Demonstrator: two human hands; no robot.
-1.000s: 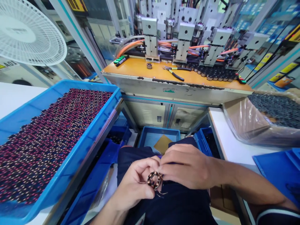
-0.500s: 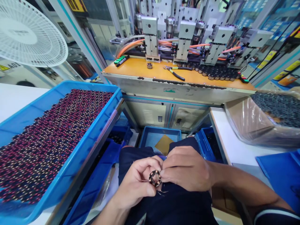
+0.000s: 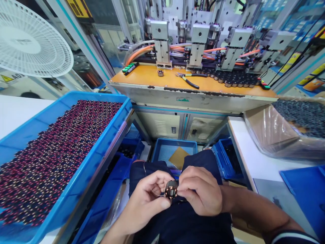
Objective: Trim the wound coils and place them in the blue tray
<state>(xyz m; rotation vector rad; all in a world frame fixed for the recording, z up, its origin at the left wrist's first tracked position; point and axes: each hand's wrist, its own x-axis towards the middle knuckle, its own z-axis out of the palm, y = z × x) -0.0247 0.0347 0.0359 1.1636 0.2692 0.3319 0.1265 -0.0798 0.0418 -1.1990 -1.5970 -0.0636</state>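
Observation:
A small ring-shaped motor stator (image 3: pixel 171 184) with copper windings is held above my lap, its open end tilted toward me. My left hand (image 3: pixel 149 195) grips it between thumb and fingers from the left. Thin loose wire shows by the left fingers. At the stator's right edge, my right hand (image 3: pixel 203 191) is closed in a pinch, its fingertips against the rim. Whatever lies between those fingertips is too small to make out.
A blue tray (image 3: pixel 101 149) full of stators stands on the left. On the orange bench (image 3: pixel 142 76) lie pliers (image 3: pixel 189 80), a marker (image 3: pixel 131 68), one stator (image 3: pixel 160 73) and several dark parts (image 3: pixel 236 78) below machine clamps. A plastic-lined box (image 3: pixel 269 125) stands right.
The stator has tipped, so its outer side wall now shows. My right hand has shifted slightly, its fingers curled less over the left fingers.

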